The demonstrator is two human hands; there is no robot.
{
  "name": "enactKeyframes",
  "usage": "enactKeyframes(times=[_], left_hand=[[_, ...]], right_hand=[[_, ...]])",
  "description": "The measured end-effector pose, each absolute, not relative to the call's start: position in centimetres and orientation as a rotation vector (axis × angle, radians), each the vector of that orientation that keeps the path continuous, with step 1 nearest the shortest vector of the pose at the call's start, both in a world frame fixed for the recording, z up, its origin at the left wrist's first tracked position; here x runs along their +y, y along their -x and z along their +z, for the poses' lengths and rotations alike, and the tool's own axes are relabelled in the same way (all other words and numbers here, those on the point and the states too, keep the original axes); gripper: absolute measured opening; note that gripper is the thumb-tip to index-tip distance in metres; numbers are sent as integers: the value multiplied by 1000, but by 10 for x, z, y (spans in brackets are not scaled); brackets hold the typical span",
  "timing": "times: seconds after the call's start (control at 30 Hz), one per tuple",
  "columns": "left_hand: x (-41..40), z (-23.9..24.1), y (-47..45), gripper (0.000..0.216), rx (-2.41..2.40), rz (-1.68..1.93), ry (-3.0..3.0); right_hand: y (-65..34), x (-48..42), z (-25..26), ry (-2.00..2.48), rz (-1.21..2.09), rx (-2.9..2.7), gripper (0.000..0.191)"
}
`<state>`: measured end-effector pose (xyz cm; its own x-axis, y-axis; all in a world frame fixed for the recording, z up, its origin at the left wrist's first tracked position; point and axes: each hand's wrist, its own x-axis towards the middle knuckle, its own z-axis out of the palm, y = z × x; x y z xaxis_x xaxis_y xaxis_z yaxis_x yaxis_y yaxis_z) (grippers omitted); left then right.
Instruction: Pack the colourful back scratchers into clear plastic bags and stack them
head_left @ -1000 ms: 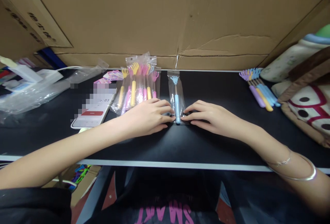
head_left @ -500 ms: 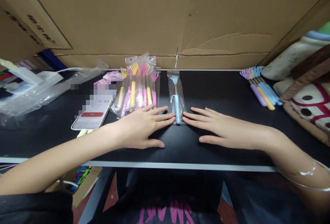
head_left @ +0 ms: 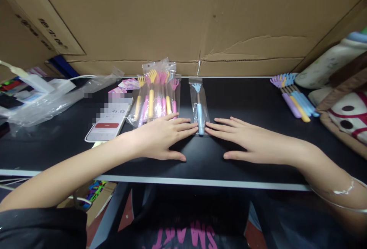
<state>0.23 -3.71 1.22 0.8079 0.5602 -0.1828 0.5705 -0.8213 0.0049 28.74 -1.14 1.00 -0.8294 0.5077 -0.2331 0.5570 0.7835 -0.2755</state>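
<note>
A blue back scratcher in a clear bag (head_left: 198,105) lies on the black table (head_left: 246,100), straight ahead of me. My left hand (head_left: 160,136) rests flat and open on the table, fingertips touching the bag's lower left edge. My right hand (head_left: 252,142) lies flat and open too, its fingertips at the bag's lower right edge. Neither hand holds anything. A pile of bagged back scratchers (head_left: 156,94), yellow and pink, lies just left of the single bag, beside my left hand.
A phone (head_left: 110,123) with a timer lies left of the pile. Loose back scratchers (head_left: 294,98) lie at the far right, next to a patterned bag (head_left: 344,104). Clear plastic bags (head_left: 48,102) and a charger sit far left. A cardboard wall (head_left: 183,20) stands behind.
Both hands went from curled fingertips pressing the bag's lower end to lying flat with fingers stretched out. The view has shifted slightly.
</note>
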Motion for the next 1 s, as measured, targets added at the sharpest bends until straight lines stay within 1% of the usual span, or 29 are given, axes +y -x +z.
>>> enactKeyframes(times=[0.13, 0.47, 0.77, 1.0], left_hand=[[-38, 10, -1, 83, 913, -227, -2922], [-44, 5, -2, 78, 930, -147, -2956], [-42, -1, -2, 88, 905, -219, -2841], [-43, 0, -4, 93, 902, -262, -2809]], right_hand=[[-288, -12, 7, -837, -504, 2867, 73], [-289, -12, 5, -821, -489, 2907, 73], [-288, -17, 7, -850, -485, 2793, 80], [-288, -19, 4, -857, -468, 2828, 79]])
